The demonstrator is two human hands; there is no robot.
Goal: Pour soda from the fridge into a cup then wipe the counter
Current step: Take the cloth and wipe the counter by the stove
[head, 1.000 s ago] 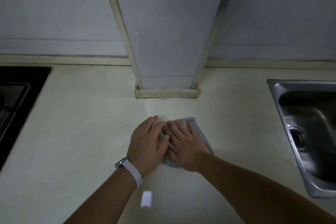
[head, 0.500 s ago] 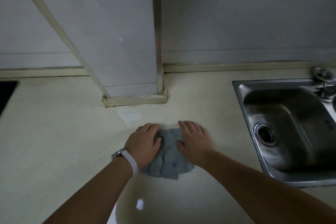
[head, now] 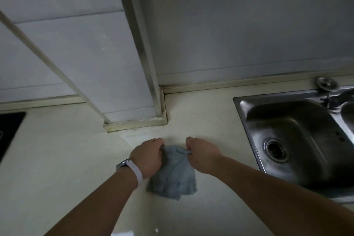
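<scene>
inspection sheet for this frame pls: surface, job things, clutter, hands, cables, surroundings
Surface: pale counter, with a shiny patch at the near edge.
Job's things: grey-blue cloth, bunched at the top, lower edge on the counter. No soda or cup in view.
Clutter: nothing seen.
Hands: left hand and right hand each grip a top corner of the cloth, fingers curled. White band on the left wrist.
Cables: nothing seen.
Surroundings: steel sink to the right, strainer behind it, dark hob at the left edge, tiled pillar and wall behind.
</scene>
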